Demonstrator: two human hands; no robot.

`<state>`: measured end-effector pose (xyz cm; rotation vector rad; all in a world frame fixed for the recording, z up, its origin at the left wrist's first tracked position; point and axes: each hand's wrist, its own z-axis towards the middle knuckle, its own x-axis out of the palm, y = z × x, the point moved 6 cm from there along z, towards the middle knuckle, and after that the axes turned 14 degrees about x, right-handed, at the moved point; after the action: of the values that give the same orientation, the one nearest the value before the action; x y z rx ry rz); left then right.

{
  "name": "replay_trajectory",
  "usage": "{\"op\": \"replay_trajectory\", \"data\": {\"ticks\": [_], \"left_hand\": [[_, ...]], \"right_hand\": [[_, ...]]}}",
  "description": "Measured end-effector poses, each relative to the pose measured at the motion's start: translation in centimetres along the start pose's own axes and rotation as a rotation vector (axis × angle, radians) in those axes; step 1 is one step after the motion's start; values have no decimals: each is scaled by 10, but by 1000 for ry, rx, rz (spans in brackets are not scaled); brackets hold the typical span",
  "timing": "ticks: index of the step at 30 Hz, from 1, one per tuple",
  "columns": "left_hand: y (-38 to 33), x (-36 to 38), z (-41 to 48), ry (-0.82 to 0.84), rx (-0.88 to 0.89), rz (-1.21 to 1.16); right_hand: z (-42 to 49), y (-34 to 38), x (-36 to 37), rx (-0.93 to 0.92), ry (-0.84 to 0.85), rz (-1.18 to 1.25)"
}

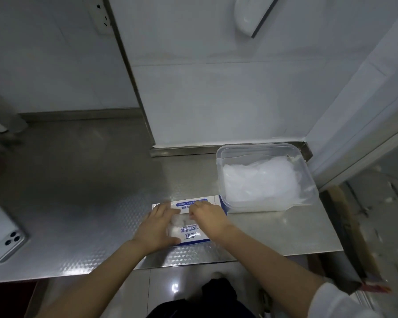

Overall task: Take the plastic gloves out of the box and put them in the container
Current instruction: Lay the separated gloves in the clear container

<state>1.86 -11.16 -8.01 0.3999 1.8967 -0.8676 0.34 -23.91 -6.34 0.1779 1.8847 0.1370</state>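
A flat white and blue glove box (194,235) lies on the steel counter near its front edge. My left hand (155,227) rests flat on the box's left side, fingers straight. My right hand (208,216) is over the box's opening with fingers curled, pinching clear plastic gloves (178,222) that show at the opening. Just right of the box stands a clear plastic container (220,166) holding a heap of translucent gloves (261,180).
A white phone (4,235) lies face down at the counter's left edge. The steel counter (90,191) ends in a tiled wall behind and a front edge by my arms. A cardboard piece (352,235) leans at the right.
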Motion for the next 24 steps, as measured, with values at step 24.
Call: {"op": "replay_trajectory", "data": {"ticks": [24], "left_hand": [[3,0,2,32,-45,1]], "right_hand": [[-2,-26,-32,207,-67,411]]}}
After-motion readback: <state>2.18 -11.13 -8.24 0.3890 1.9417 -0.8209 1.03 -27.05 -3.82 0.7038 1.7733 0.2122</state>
